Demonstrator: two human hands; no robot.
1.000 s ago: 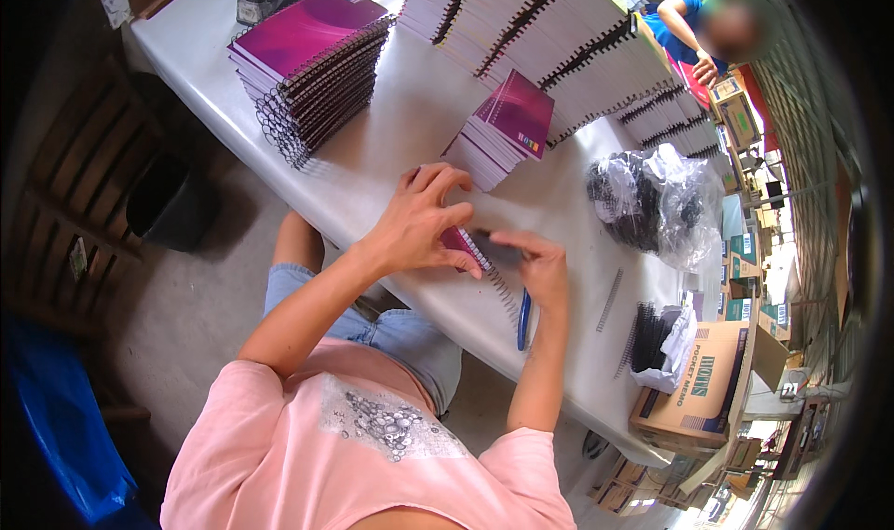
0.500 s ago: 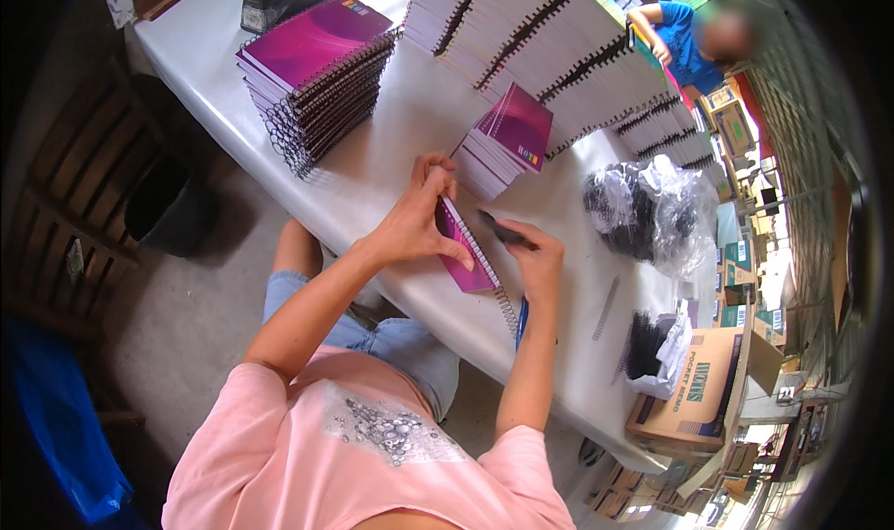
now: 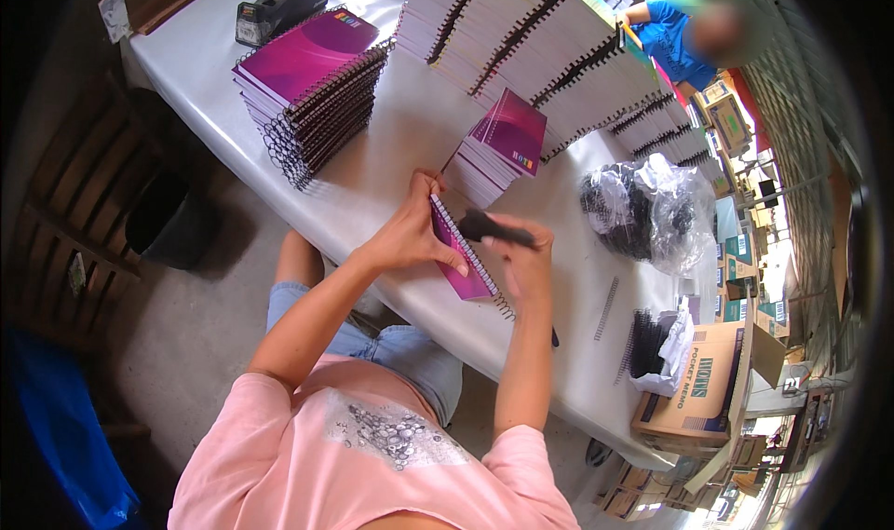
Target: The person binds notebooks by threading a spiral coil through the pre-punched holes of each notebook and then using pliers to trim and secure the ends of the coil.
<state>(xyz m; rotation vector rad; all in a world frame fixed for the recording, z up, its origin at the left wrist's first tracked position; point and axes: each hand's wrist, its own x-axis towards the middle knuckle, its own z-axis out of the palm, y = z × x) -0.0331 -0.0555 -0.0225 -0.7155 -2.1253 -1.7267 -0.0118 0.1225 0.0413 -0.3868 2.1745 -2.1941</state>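
Holding the purple notebook (image 3: 468,280), the left hand (image 3: 410,230) spreads its thumb wide.

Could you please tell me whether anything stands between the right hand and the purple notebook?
Yes: the dark tool that the right hand holds lies between it and the purple notebook, close to the bound edge. Whether they touch is unclear. Nothing else visible stands in the way; the left hand grips the other side.

The dark tool (image 3: 484,225) is blurred, and the top edge cuts off notebook stacks (image 3: 517,32).
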